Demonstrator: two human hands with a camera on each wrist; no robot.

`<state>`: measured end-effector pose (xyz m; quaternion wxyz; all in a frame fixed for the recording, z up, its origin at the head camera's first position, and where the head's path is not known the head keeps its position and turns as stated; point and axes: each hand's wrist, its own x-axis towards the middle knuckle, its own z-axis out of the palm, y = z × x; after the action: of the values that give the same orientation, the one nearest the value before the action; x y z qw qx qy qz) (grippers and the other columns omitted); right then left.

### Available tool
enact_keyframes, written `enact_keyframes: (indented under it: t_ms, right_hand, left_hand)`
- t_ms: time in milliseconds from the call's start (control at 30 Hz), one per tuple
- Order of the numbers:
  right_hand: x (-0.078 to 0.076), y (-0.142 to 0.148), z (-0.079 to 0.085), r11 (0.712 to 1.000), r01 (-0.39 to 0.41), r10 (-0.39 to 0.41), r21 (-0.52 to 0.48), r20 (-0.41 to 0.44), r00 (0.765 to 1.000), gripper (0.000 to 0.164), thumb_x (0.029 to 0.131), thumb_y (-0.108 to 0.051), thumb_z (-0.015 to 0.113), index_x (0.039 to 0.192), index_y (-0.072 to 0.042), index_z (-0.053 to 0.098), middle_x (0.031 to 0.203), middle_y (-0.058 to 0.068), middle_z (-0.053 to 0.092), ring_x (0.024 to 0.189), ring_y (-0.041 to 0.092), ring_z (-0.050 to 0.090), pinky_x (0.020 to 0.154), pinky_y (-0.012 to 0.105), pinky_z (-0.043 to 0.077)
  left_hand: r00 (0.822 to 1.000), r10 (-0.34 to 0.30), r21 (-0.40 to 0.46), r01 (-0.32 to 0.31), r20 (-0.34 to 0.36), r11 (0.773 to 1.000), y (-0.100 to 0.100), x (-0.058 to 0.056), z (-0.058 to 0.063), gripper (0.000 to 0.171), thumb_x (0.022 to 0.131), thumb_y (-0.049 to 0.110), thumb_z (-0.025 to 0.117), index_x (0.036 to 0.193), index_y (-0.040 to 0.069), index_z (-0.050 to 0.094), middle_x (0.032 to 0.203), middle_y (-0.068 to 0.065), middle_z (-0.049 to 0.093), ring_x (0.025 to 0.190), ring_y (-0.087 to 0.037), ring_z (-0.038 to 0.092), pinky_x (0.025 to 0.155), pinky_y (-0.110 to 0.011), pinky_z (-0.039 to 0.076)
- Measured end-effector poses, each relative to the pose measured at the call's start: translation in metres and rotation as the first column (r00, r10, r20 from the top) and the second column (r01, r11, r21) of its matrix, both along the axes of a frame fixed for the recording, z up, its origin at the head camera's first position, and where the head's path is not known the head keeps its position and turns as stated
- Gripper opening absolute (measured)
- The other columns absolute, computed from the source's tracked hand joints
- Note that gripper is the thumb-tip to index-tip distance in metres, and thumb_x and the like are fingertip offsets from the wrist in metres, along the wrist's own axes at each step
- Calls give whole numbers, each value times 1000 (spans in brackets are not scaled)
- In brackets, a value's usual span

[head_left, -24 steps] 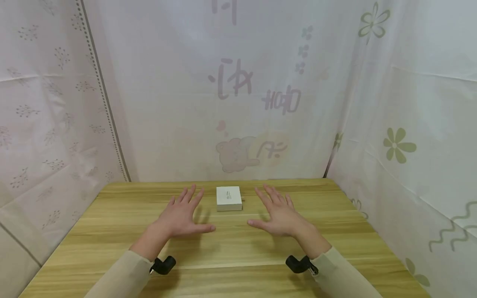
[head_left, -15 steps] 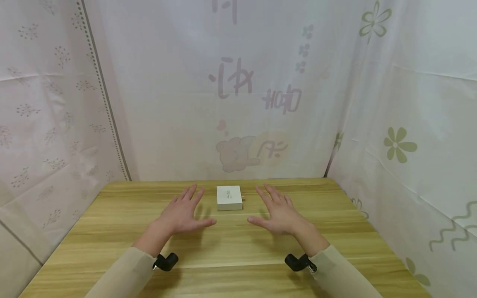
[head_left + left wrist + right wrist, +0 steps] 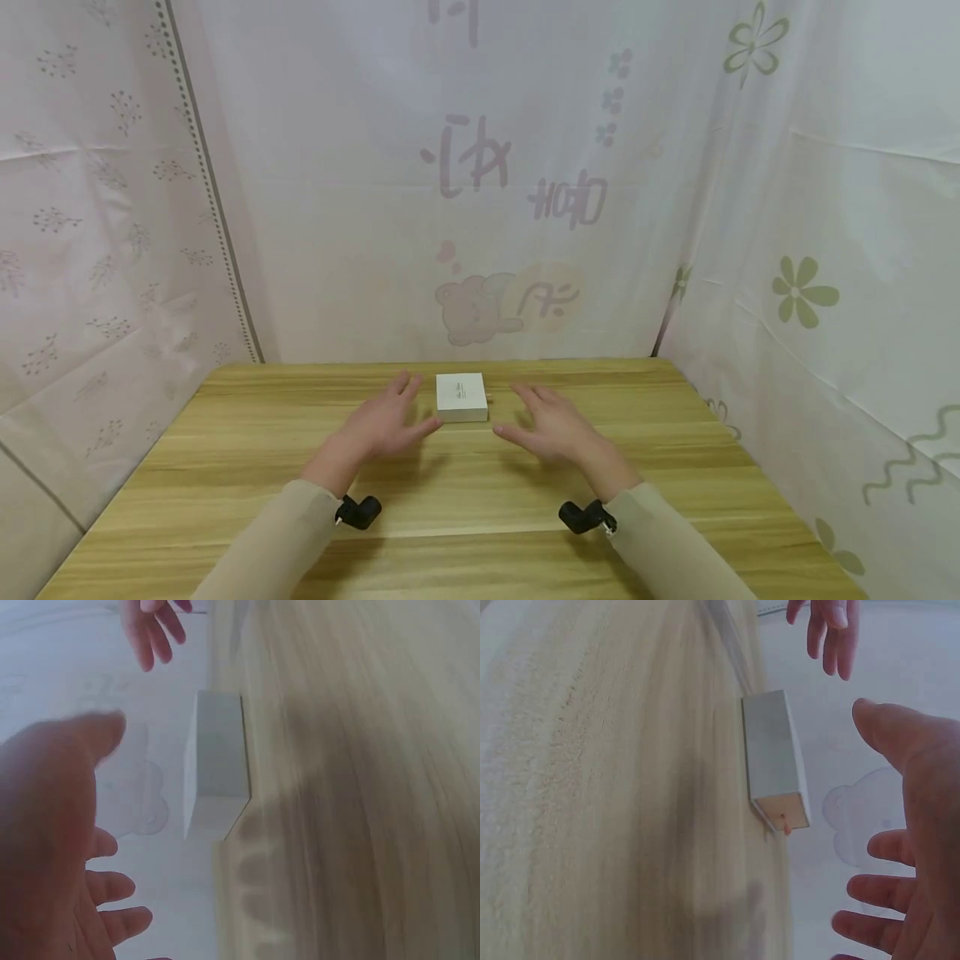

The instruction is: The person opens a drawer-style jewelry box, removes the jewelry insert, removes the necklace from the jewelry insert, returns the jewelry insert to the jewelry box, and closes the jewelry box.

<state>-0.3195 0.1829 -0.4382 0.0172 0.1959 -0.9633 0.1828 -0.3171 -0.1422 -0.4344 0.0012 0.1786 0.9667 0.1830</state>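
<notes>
A small white box (image 3: 461,397) with dark lettering on its lid lies near the table's far edge. In the right wrist view, the box (image 3: 772,746) shows a tan end face with a small orange-pink tab (image 3: 786,825) sticking out. My left hand (image 3: 382,422) hovers just left of the box, fingers extended, thumb pointing at its front corner. On the other side, my right hand (image 3: 553,425) is held above the table with straight fingers, a little apart from the box. Neither hand holds anything; in the left wrist view a gap separates the left thumb from the box (image 3: 219,750).
The wooden table (image 3: 465,508) spans the front of the view. Printed fabric curtains (image 3: 360,208) rise behind it and along both sides. A black camera mount (image 3: 360,512) sits at the left wrist, another black mount (image 3: 583,517) at the right.
The left hand has moved right and forward toward the box, its fingers drawn closer together. The right hand has shifted slightly left and forward. The box stays in place.
</notes>
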Motion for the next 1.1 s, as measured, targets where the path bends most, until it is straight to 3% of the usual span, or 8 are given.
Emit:
enact_keyframes:
  t_ms: [100, 267, 433, 533, 800, 1000, 1100]
  right_hand:
    - [-7, -2, -6, 1000, 19, -19, 6, 18, 1000, 88, 104, -69, 59, 171, -14, 41, 172, 19, 46, 159, 46, 42, 128, 68, 36]
    - [-18, -8, -13, 999, 42, -42, 8, 23, 999, 70, 111, -53, 58, 167, -12, 48, 168, 18, 52, 159, 44, 44, 130, 63, 36]
    - [-28, -17, -17, 998, 52, -52, -43, -5, 999, 57, 113, -40, 62, 159, -8, 57, 154, 17, 66, 143, 40, 63, 121, 60, 49]
    - [-36, -22, -21, 995, 62, -63, -75, -7, 998, 53, 112, -36, 64, 156, -7, 60, 146, 16, 71, 133, 38, 69, 115, 59, 54]
    - [-57, -31, -35, 991, 69, -69, -112, 5, 998, 43, 112, -28, 65, 149, -6, 67, 135, 14, 77, 128, 36, 72, 111, 56, 56]
    - [-61, -36, -41, 986, 62, -60, -153, 14, 998, 39, 111, -25, 67, 146, -6, 70, 133, 15, 77, 126, 36, 72, 110, 56, 57]
    - [-61, -38, -41, 986, 69, -69, -151, 2, 998, 39, 111, -25, 67, 145, -7, 70, 133, 13, 78, 126, 36, 73, 110, 56, 57]
  left_hand:
    - [1000, -9, 21, 9, 9, 1000, 8, -8, -6, 89, 111, 60, 54, 176, 8, 23, 181, -23, 24, 162, -46, 39, 129, -62, 39]
    - [999, -1, 24, 0, 40, 1000, 20, -22, -18, 79, 116, 53, 48, 176, 8, 24, 182, -20, 23, 165, -43, 35, 132, -59, 36]
    - [998, 8, 54, -12, 63, 998, 31, -31, -25, 74, 117, 48, 46, 175, 6, 27, 181, -23, 25, 166, -42, 32, 134, -58, 33]
    - [999, 18, 59, -21, 50, 998, 37, -37, -28, 71, 118, 46, 46, 174, 6, 29, 180, -24, 28, 165, -43, 34, 134, -58, 33]
    - [997, 57, 47, -59, 48, 997, 46, -50, -38, 65, 118, 39, 44, 174, 8, 30, 178, -23, 33, 162, -45, 40, 131, -64, 35]
    - [997, 58, 35, -59, 44, 998, 45, -57, -48, 63, 119, 40, 43, 174, 11, 33, 179, -19, 34, 162, -41, 41, 131, -63, 35]
    - [997, 63, 28, -64, 38, 998, 45, -56, -48, 63, 119, 43, 43, 174, 13, 34, 179, -17, 34, 161, -40, 43, 129, -65, 36]
